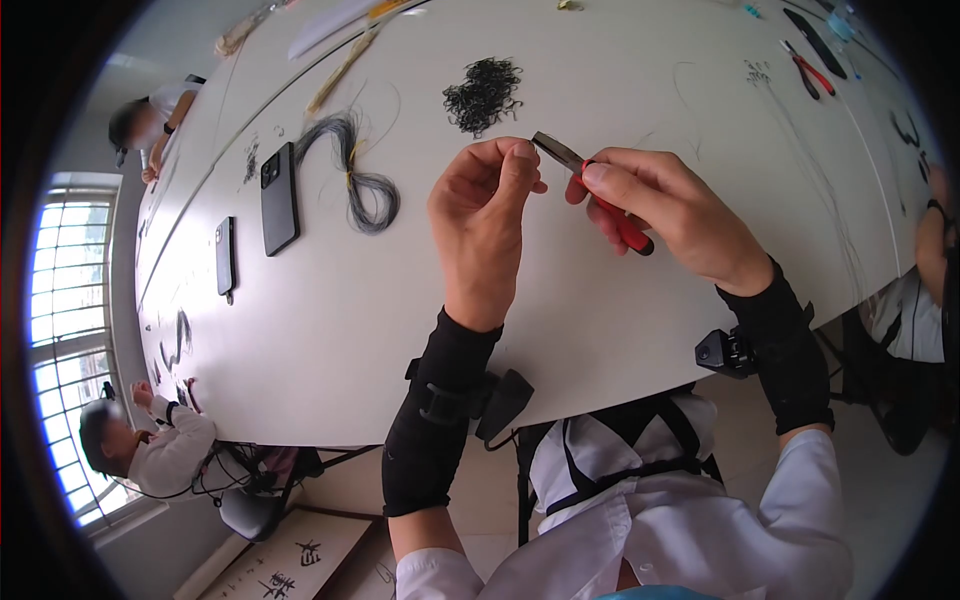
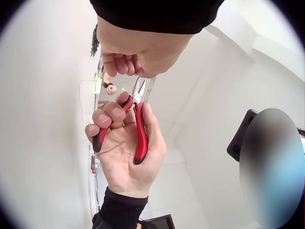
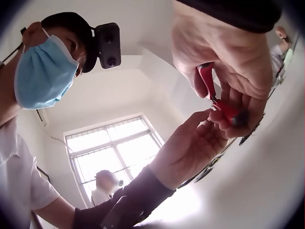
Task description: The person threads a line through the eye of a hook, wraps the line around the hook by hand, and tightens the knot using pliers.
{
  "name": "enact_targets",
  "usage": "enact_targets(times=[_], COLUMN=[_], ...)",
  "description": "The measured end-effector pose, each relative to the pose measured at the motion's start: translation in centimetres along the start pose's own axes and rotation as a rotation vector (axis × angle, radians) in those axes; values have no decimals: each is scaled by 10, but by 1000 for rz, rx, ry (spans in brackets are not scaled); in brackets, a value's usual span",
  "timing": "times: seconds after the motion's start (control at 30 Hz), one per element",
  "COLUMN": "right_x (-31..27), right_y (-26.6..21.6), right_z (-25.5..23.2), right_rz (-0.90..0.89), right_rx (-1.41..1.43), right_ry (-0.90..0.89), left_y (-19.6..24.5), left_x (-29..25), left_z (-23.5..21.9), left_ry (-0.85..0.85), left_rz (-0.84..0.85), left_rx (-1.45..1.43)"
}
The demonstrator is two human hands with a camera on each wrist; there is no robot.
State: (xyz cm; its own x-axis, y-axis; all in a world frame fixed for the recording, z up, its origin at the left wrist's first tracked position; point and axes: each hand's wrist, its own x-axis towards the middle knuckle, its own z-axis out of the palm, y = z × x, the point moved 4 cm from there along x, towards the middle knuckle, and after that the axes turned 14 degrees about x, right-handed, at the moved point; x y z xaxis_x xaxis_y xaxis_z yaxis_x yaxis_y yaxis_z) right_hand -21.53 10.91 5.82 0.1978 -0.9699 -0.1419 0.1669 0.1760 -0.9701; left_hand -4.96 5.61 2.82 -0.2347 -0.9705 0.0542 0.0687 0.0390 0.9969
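My right hand (image 1: 690, 210) grips needle-nose pliers (image 1: 560, 152) by their red handles, black at the ends. Their metal tips reach the fingertips of my left hand (image 1: 480, 230), whose thumb and forefinger are pressed together. From the left wrist, the pliers' jaws show slightly apart just below those fingertips, where a tiny bit of wire (image 2: 136, 74) shows; the rest of it is hidden by the fingers. Beyond both hands lies a heap of small black bent wire pieces (image 1: 482, 95) on the white table (image 1: 330, 340).
Left of my hands lie a tied bundle of grey strands (image 1: 372, 200), a large black phone (image 1: 281, 200) and a smaller one (image 1: 225, 257). Another pair of red-handled pliers (image 1: 808, 75) is at the far right. Other people sit at the table's left and right sides.
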Motion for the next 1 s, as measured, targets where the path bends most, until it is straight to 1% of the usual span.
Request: enact_targets(times=[0.13, 0.33, 0.47, 0.63, 0.77, 0.83, 1.0], right_x=[0, -1, -2, 0, 2, 1, -1], right_y=[-2, 2, 1, 5, 5, 4, 4], right_z=[0, -2, -4, 0, 0, -1, 2], right_rz=[-29, -48, -21, -3, -34, -37, -50], right_rx=[-49, -44, -36, 25, -10, -52, -41], right_ry=[27, 76, 56, 35, 43, 49, 70], left_y=[1, 1, 0, 0, 1, 1, 0], left_x=[0, 1, 2, 1, 1, 1, 1], left_z=[2, 2, 1, 0, 0, -1, -1], left_ry=[7, -11, -19, -16, -9, -11, -18], left_rz=[-1, 8, 16, 21, 20, 21, 22], left_rx=[-22, -58, -96, -30, 33, 28, -14])
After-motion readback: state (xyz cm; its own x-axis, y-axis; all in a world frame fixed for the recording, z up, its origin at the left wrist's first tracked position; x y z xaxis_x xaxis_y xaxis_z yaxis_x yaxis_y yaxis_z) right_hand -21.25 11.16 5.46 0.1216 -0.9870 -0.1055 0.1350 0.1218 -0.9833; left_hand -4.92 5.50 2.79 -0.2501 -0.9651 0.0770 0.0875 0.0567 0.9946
